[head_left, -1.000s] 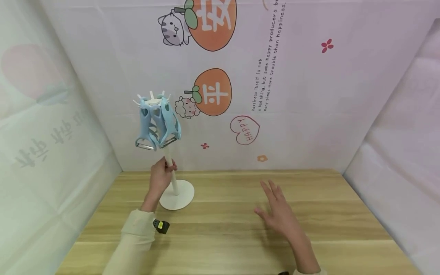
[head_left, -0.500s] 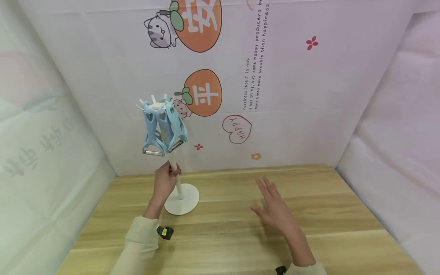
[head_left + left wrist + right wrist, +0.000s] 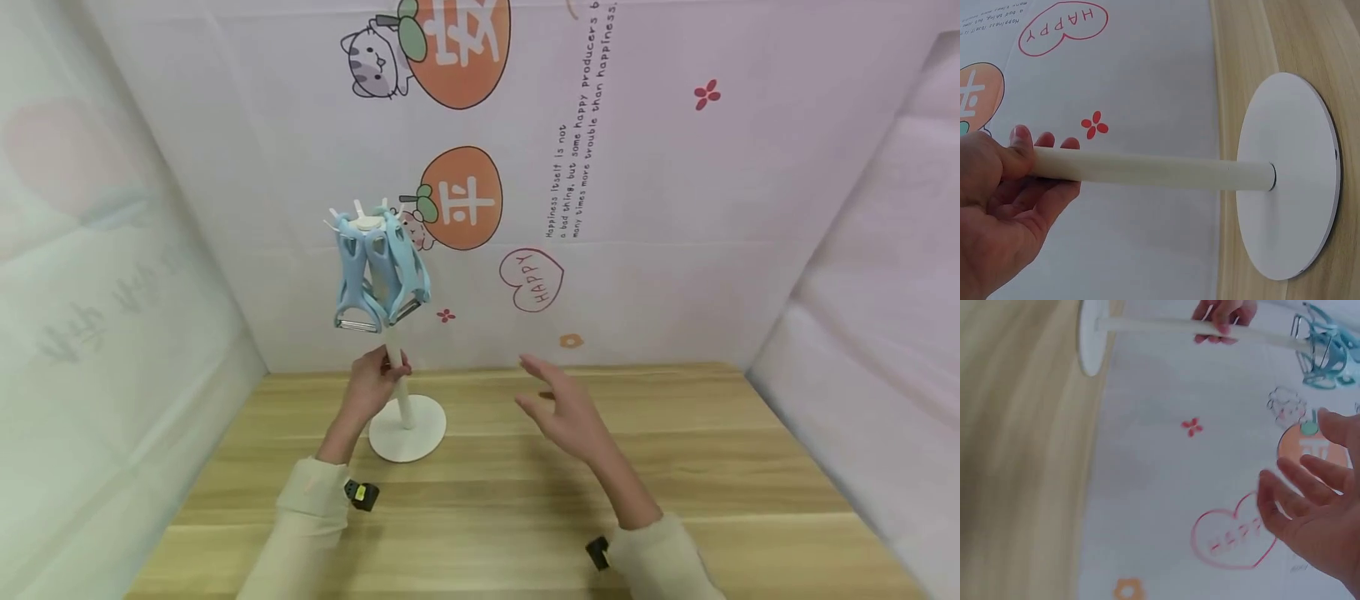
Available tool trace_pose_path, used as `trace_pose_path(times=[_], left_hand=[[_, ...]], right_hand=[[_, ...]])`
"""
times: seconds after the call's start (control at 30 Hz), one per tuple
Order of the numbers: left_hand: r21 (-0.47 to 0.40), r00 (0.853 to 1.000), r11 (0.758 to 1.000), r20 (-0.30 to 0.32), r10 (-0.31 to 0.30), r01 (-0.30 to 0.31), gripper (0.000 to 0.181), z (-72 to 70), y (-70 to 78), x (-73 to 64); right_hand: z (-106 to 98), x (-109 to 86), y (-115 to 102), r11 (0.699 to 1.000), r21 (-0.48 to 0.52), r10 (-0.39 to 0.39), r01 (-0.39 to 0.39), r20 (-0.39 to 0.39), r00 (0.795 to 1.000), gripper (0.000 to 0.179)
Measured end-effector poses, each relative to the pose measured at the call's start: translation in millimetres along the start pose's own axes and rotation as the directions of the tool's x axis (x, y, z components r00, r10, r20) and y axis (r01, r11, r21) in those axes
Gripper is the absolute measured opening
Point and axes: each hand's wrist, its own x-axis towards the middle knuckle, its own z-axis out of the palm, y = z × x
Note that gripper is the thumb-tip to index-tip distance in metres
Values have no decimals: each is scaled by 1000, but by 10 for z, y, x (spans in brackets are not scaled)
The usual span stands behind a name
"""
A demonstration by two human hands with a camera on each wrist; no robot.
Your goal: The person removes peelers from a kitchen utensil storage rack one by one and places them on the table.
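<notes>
A white stand with a round base (image 3: 407, 427) and a slim upright pole (image 3: 1154, 172) stands on the table. Several light-blue peelers (image 3: 381, 271) hang by their handles from the prongs at its top, blades downward. My left hand (image 3: 372, 383) grips the pole below the peelers, its thumb and fingers (image 3: 1044, 212) curled round it. To the right of the stand, my right hand (image 3: 566, 412) is raised over the table with nothing in it. Its fingers (image 3: 1304, 481) are loosely bent and spread, apart from the stand and the peelers.
The wooden table (image 3: 480, 517) ends at a white printed cloth backdrop (image 3: 637, 292) behind the stand. More white cloth (image 3: 885, 333) rises along both sides. A small black device (image 3: 363, 495) sits at each wrist.
The stand, held by my left hand, has shifted slightly to the right. My right hand has lifted and come left toward the stand, its fingers now more bent.
</notes>
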Motion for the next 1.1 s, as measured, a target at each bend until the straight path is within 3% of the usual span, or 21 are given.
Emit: trace_pose_path(times=[0.17, 0.27, 0.43, 0.53, 0.77, 1.1], left_hand=[[18, 1000, 1000, 31, -3, 3, 6, -47, 4, 15], [38, 999, 999, 39, -2, 1, 6, -72, 9, 20], [48, 998, 999, 65, -24, 21, 6, -80, 11, 24], [62, 996, 998, 92, -17, 11, 6, -85, -3, 19], [69, 997, 997, 71, -36, 31, 6, -140, -33, -49], [56, 996, 998, 86, 7, -12, 7, -90, -18, 15]], right_hand=[[-101, 542, -394, 983, 172, -55, 59, -29, 998, 43], [-150, 859, -652, 974, 217, -61, 62, -7, 998, 39], [-153, 1301, -1048, 976, 190, -109, 103, 22, 994, 40], [-109, 1484, -1229, 983, 156, -100, 93, 36, 994, 44], [26, 1700, -1417, 993, 112, -46, 35, 90, 995, 49], [47, 1739, -1389, 961, 274, 18, -44, 96, 995, 43]])
